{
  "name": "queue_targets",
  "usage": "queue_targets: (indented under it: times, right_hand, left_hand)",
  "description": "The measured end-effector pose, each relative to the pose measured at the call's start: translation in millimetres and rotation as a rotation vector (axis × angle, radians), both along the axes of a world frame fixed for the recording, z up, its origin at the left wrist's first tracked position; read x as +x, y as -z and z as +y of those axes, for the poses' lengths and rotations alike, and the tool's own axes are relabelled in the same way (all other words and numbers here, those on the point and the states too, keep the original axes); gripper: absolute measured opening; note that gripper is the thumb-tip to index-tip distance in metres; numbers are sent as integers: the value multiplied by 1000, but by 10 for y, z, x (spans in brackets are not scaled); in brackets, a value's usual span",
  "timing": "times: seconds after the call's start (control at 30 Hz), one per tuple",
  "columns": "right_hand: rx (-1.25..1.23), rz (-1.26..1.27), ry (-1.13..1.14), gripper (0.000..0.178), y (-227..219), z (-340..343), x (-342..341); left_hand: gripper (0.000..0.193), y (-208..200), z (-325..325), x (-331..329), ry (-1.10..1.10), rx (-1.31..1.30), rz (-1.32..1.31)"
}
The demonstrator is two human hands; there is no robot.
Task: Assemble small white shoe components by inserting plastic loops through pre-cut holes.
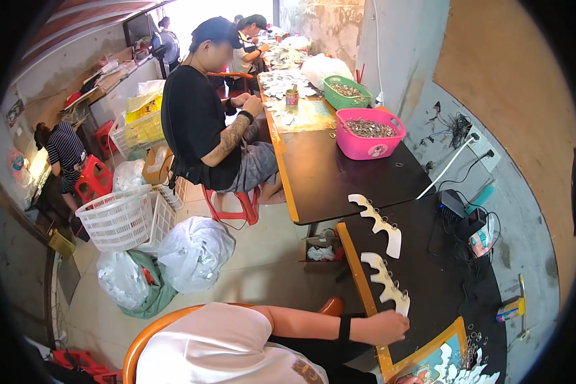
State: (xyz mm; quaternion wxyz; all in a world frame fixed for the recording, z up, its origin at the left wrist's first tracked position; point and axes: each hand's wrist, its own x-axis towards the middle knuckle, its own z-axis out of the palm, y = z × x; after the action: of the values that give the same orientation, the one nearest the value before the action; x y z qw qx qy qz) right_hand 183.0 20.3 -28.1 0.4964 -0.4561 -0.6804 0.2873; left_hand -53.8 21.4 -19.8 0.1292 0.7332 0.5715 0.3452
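My left hand (385,328), with a black band at its wrist, reaches over the dark table, fingers closed at the lower end of a white scalloped strip (384,281). Small metal rings hang along one edge of that strip, which lies mostly on the table. Just beyond it lies a second white scalloped strip (379,225), also with rings. At the bottom edge only a sliver of my right hand (411,379) shows, its fingers cut off by the frame. Beside it are a pile of white jagged pieces (461,371) and scattered loose metal rings (475,339) on a yellow-edged board (422,355).
A co-worker in black (201,115) sits farther along the tables. A pink basket (358,144) and a green basket (339,96) hold small metal parts. Cables and a black device (451,203) line the wall side. Plastic bags (195,253) and a white crate (115,221) stand left.
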Motion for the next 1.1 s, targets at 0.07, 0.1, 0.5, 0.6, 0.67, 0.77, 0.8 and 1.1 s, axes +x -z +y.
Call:
queue_targets:
  times: [0.07,0.1,0.5,0.6,0.67,0.77,0.8,1.1]
  right_hand:
    - [-44,45,-9,19,7,13,-5]
    - [-66,70,-11,19,20,17,-23]
    - [-316,335,-17,24,-68,31,141]
    - [-368,253,65,25,-415,-194,-32]
    - [-436,370,-19,25,-266,-148,69]
    - [-619,743,-262,34,137,-140,254]
    - [-712,841,-188,33,117,-189,195]
    - [-861,950,-580,62,-437,-337,-265]
  left_hand:
    - [26,56,-21,187,110,11,0]
    - [28,38,-36,261,177,-20,22]
    - [20,307,-155,756,341,61,-280]
    - [15,21,-298,752,259,7,-432]
    - [13,14,-315,776,297,81,-487]
    - [18,-64,-336,652,374,134,-522]
    - [19,-25,-336,640,308,116,-550]
    - [11,-403,-320,225,110,111,-530]
